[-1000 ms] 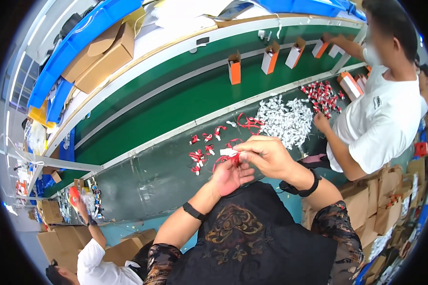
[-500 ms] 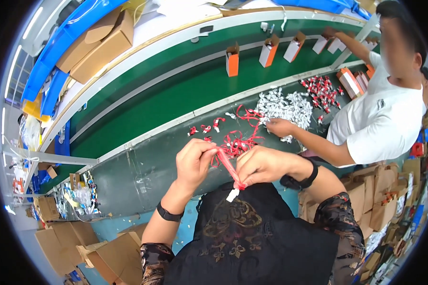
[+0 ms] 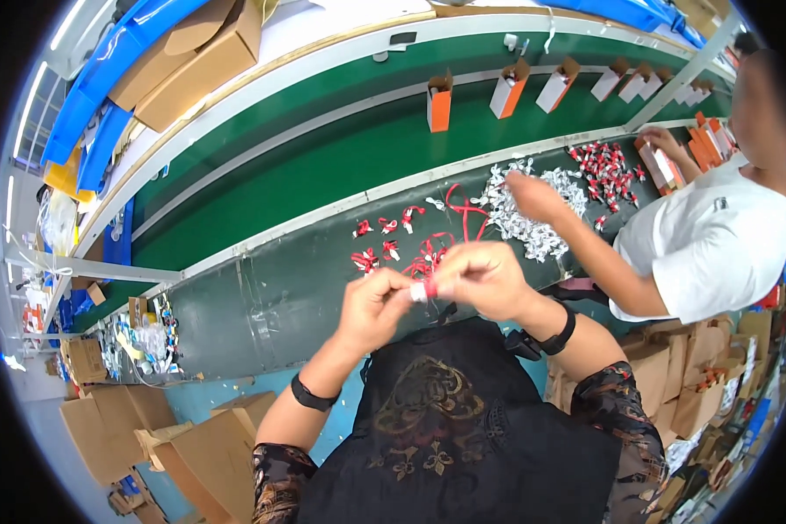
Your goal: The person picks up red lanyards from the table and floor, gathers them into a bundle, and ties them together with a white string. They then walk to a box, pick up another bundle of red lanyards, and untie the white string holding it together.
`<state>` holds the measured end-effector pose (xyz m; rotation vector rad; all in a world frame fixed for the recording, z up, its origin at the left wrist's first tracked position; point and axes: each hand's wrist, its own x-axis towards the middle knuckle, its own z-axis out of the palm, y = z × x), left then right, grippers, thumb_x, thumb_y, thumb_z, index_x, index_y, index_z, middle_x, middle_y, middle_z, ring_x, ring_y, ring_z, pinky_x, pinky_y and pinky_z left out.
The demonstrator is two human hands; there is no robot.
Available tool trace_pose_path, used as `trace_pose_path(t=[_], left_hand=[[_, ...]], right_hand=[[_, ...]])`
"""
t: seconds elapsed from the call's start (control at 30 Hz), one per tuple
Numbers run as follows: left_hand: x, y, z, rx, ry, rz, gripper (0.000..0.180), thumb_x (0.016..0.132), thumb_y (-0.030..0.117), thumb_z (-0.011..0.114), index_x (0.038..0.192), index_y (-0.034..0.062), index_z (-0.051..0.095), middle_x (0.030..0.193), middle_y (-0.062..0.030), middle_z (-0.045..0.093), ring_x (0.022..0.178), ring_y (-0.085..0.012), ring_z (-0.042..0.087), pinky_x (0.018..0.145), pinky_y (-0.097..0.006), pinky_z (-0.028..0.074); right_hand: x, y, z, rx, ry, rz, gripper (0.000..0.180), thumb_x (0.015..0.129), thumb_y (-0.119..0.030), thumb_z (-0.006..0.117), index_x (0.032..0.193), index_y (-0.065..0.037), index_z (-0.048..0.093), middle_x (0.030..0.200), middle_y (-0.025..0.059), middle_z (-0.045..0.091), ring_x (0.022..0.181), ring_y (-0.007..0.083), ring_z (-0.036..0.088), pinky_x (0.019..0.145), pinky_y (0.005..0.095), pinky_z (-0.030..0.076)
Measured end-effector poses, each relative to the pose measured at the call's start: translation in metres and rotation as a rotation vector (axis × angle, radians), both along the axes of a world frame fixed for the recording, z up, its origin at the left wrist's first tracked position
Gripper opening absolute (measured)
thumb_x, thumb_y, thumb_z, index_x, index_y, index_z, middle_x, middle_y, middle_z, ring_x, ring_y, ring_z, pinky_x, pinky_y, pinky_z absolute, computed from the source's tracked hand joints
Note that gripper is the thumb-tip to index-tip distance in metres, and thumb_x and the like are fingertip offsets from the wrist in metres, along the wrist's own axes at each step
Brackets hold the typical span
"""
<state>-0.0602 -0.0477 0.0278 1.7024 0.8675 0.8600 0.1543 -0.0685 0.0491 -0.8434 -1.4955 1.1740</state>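
Two hands meet in front of the person's chest, above the near edge of the dark grey worktop (image 3: 262, 306); the left hand (image 3: 371, 307) is curled with its fingertips pinched on a small red-and-white piece (image 3: 424, 289), and the right hand (image 3: 480, 278) is closed on the same piece from the other side, so the piece sits between the two hands, touching both; just beyond them on the worktop lies a loose heap of red cords (image 3: 428, 253), with a few more small red-and-white pieces (image 3: 384, 231) scattered near it; further right a co-worker's hand (image 3: 533, 196) rests on a pile of white pieces (image 3: 533, 218); orange-and-white cartons (image 3: 439, 103) stand upright on the green belt (image 3: 323, 166) behind; brown cardboard boxes (image 3: 201, 454) stand on the floor at lower left.
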Motion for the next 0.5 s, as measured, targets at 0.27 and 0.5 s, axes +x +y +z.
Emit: trace_pose_path(t=[0.27, 0.5], left_hand=[[-0.012, -0.011, -0.02, 0.029, 0.118, -0.004, 0.009, 0.09, 0.008, 0.069, 0.088, 0.0013, 0.064, 0.08, -0.0039, 0.067, 0.067, -0.0129, 0.064, 0.06, -0.028, 0.053], [0.007, -0.042, -0.033, -1.322, -0.804, 0.571, 0.007, 0.099, 0.014, 0.056, 0.101, 0.0098, 0.061, 0.085, -0.002, 0.066, 0.068, -0.0096, 0.061, 0.058, -0.021, 0.05]], right_hand=[[-0.009, -0.002, -0.021, -0.301, -0.482, 0.449, 0.007, 0.083, -0.013, 0.072, 0.085, -0.007, 0.072, 0.083, 0.0052, 0.071, 0.077, 0.0167, 0.067, 0.069, 0.033, 0.051], [-0.045, 0.001, -0.06, 0.282, -0.421, -0.178, 0.019, 0.078, -0.007, 0.073, 0.096, -0.004, 0.07, 0.083, 0.0039, 0.067, 0.074, 0.0175, 0.062, 0.065, 0.0339, 0.047]])
